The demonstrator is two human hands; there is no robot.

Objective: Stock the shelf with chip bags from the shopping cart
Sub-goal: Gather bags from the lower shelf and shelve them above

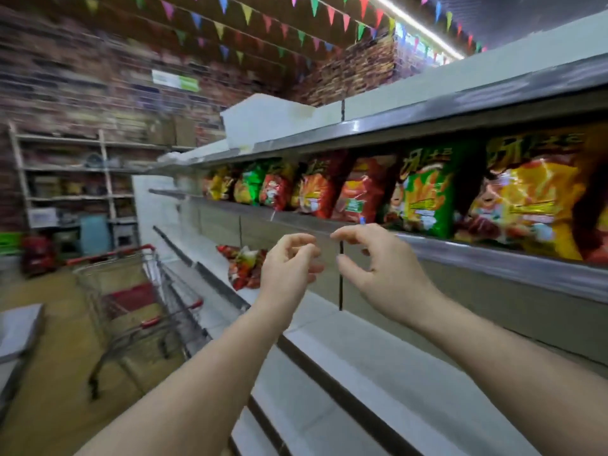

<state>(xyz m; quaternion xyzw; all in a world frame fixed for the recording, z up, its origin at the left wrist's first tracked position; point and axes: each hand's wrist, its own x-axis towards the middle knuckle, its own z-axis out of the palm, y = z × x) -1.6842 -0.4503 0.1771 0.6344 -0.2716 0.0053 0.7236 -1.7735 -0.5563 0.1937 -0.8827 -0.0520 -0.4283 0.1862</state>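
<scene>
A row of chip bags (424, 195) in red, green and yellow stands on the upper shelf (493, 258) to my right. A small pile of red chip bags (245, 266) lies on the shelf below, behind my left hand. My left hand (289, 264) and my right hand (378, 261) hang in the air in front of the shelf edge, close together, fingers loosely curled with nothing in them. The shopping cart (131, 291) with red handles stands on the left in the aisle; its basket looks bare.
White lower shelves (362, 373) run along the right beneath my arms. A grey counter corner (19, 330) sits at the left edge. A rack of goods (72, 179) stands against the brick wall at the back. Wooden floor lies around the cart.
</scene>
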